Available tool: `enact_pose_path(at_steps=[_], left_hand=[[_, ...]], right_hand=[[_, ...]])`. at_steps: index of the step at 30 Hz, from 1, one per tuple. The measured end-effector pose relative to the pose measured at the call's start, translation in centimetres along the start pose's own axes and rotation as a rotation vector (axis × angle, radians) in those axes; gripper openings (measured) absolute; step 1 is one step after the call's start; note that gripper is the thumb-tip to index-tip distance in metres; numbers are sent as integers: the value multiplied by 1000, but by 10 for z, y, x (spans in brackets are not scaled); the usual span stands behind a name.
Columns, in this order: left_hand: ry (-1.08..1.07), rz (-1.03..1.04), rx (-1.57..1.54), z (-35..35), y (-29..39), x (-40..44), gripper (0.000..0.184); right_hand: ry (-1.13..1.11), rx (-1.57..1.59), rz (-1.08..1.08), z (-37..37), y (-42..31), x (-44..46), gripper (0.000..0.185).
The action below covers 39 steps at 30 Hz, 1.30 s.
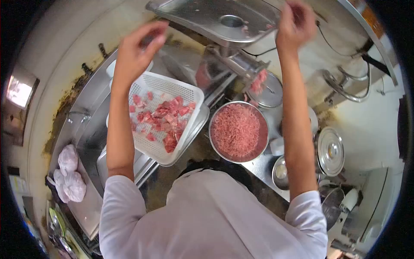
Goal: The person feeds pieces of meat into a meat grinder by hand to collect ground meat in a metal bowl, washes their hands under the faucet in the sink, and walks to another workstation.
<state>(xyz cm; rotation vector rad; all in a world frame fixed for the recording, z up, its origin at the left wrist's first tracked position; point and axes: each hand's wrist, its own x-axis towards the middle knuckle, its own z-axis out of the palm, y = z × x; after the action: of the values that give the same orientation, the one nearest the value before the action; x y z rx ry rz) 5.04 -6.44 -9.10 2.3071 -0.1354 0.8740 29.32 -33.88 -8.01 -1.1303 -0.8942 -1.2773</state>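
Note:
My left hand is raised above the back of a white perforated basket, its thumb and fingers apart with nothing between them. Chunks of raw meat lie in that basket. Beside the right end of a meat grinder's metal tray is my right hand, fingers curled and smeared by motion; whether it holds anything is unclear. Ground meat hangs from the mouth of the grinder. Below it, a round metal bowl is heaped with minced meat. A few scraps stick to the tray near its hole.
A metal lid lies behind the bowl. More pots and a lidded pot stand at the right. Knotted plastic bags rest on a board at the left. A metal sink runs along the left wall.

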Motion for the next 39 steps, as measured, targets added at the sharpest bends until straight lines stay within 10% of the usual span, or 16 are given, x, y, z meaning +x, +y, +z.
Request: enact_pose_path(at_steps=[5,7,11,13,18,21,27,29,39], left_hand=[[-383,-726,303,-41,-170,-170,58],[-589,-838,387,-50,-255,-237,65],[-619,-1127,165,-40,-267,-263,76],[-330,-1636,-242,-6,-236,-255,61],[-249,-1437,-539,49,-249,-276,63],[-292,-1310,-554,67,-255,-276,63],[-43,-1361,-1008,94,-247,-260,56],[71,-1316,-1216,96,-245,-258,57],[319,-988,-808,26,-158,-181,81]], right_hand=[[-298,170,81,-13,-138,-134,11],[-715,352,720,12,-170,-197,15],[-1420,82,961,72,-154,-336,65],[-1525,-101,965,91,-154,-361,77],[-1590,-273,1041,111,-140,-448,101],[-1450,138,1077,116,-126,-469,110],[-1479,582,1791,122,-130,-404,112],[-1181,513,1281,122,-145,-416,95],[-1105,759,1148,147,-180,-262,83]])
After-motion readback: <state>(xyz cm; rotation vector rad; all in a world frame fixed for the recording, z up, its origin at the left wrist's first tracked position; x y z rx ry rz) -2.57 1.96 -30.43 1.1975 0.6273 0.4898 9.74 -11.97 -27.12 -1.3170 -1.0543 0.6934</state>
